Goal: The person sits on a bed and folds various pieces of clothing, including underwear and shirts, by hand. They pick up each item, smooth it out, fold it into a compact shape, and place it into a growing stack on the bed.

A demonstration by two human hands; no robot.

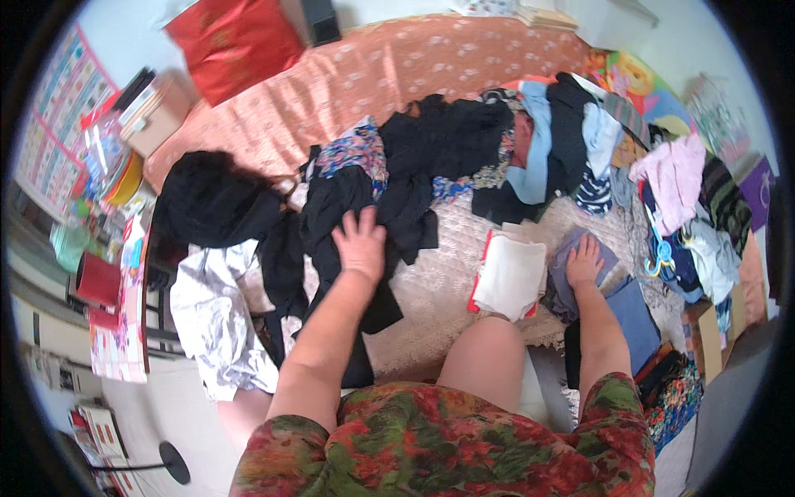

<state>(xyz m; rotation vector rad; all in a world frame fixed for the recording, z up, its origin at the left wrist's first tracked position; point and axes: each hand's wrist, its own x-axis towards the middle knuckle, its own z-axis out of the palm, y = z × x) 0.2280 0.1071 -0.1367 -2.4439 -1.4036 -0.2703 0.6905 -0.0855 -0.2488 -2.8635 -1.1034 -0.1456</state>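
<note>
My left hand (360, 245) lies palm down with its fingers apart on a black garment (340, 208) that hangs over the front edge of the couch-like surface. On the right, my right hand (585, 259) rests flat on a bundled grey-purple cloth (565, 282). Between the two hands is a stack of white cloths (512, 276) with red fabric showing under it. A blue-grey cloth (630, 320) spreads beside my right forearm. To the left of my left hand are a large black furry-looking item (214, 199) and a shiny silver-white garment (214, 310).
Many garments lie along the back, among them a light blue one (534, 143) and a pink one (674, 180). A blue plastic hanger (663, 251) and an open cardboard box (708, 335) are at right. A red bag (236, 46) stands behind; a cluttered table (121, 348) is at left.
</note>
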